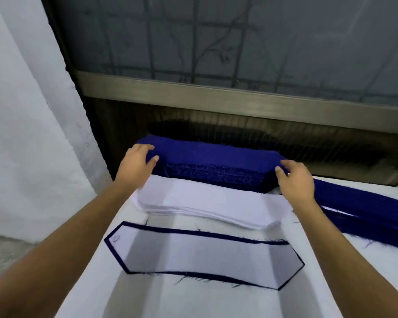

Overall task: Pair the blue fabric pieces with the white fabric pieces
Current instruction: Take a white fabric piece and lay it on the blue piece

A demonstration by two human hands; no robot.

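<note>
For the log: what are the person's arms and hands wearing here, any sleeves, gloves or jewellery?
The left forearm and right forearm are bare, no sleeve in frame. The left hand and right hand wear no gloves; no ring, watch or band shows.

One wide-angle camera on the person's head looks forward and down, close over the white worktop [216, 301], facing a frosted window [239, 42] directly ahead.

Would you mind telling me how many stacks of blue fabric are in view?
2. One blue stack lies at the back, left hand and right hand gripping its ends; a second blue pile runs along the right edge. More may lie outside the frame.
</note>
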